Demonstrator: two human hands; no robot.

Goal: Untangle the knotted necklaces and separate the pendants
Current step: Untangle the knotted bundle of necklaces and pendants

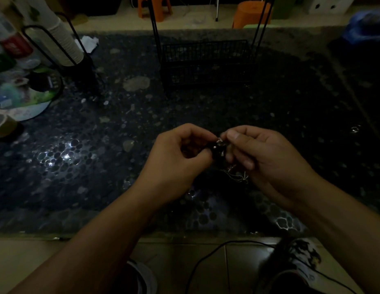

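Both my hands meet over the middle of the dark pebble-patterned table. My left hand and my right hand pinch a small dark cluster of pendants between their fingertips; a shiny metal bit glints at its top. Thin silvery necklace chains hang tangled below the cluster, under my right hand's fingers. The light is dim, so single chains cannot be told apart.
A black wire basket stands behind the hands. At the left are a cup stack in a wire holder, a round tray of clutter and a tape roll. A small shiny object lies far right. A cable runs over the floor below.
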